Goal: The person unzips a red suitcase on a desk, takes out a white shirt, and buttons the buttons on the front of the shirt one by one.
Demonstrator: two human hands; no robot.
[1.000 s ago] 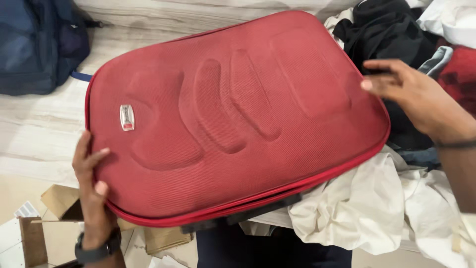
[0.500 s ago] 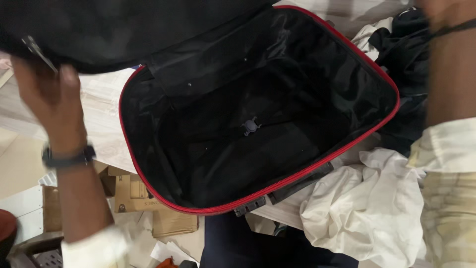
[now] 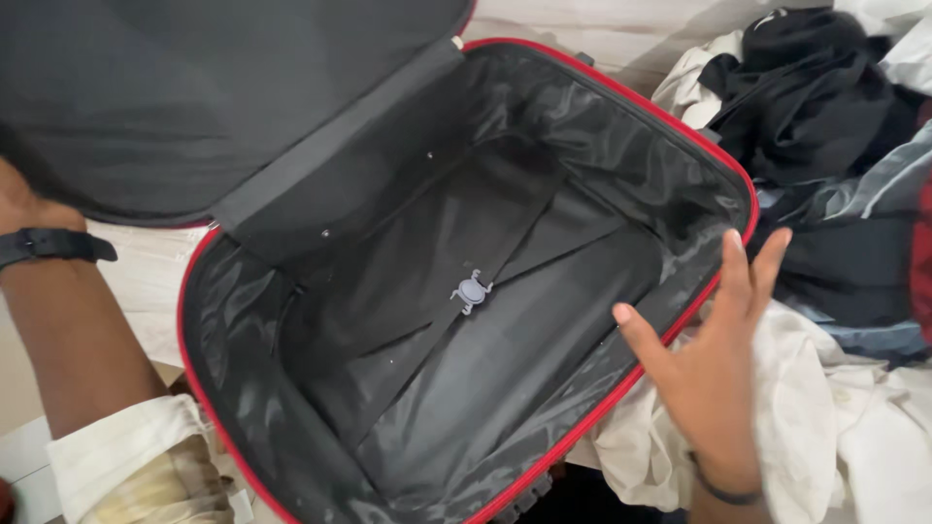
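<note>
— Left hand point(image 3: 24, 209) grip? Holding up the suitcase lid point(image 3: 194, 87). Right hand point(image 3: 714, 349)?
— Released, fingers spread just beside the red rim.
— Suitcase point(image 3: 437, 320)? Open on floor, black lining, grey buckle point(image 3: 471, 290), beside heaped clothes point(image 3: 825, 194).

I am counting one red suitcase point(image 3: 621, 97) lying open, with one lid point(image 3: 194, 87), two black straps point(image 3: 544, 262) crossing inside and one grey buckle point(image 3: 471, 290) joining them. I am seeing two hands of mine, the left hand point(image 3: 24, 204) and the right hand point(image 3: 714, 349), one black watch point(image 3: 49, 243), and one heap of clothes point(image 3: 835, 175)
</note>
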